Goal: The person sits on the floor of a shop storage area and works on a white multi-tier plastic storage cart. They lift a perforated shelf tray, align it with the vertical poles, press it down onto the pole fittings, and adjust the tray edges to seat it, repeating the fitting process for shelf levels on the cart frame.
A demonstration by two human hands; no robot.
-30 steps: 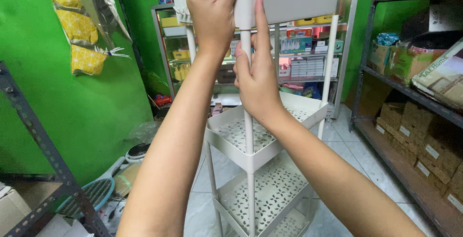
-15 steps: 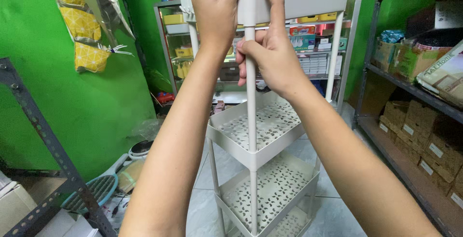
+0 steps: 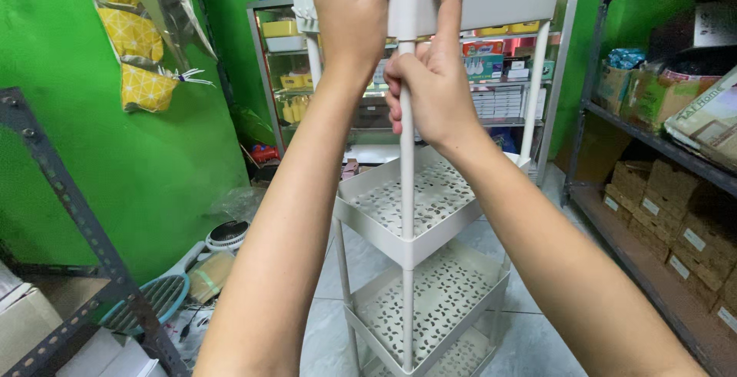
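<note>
**Both hands at the top corner of a white tiered rack**

While the right hand [image 3: 431, 85] wraps its fingers around the upright pole [image 3: 407, 193] of a white plastic rack, the left hand [image 3: 351, 16] closes over the corner of the top tray [image 3: 491, 1] just above it. The pole's long axis runs straight up and down, dropping from the right-hand grip through the corner of the middle tray [image 3: 399, 208] and on to the lower tray [image 3: 430, 300]. Its upper end meets the top tray's corner between the two hands, right above the right fist and beside the left thumb. The right hand is pressed shut on the pole, index finger reaching up along the joint. The left hand is curled shut on the tray's edge, though its fingertips are hidden behind the rim. Of the two, the right hand sits lower, directly on the pole, and the left is nearer the tray.

Beyond the grip stands a metal shelf unit [image 3: 269, 77] with small packages. Off to the right, cardboard boxes [image 3: 675, 216] fill a dark shelf. A green wall [image 3: 115, 185] lies to the left.
</note>
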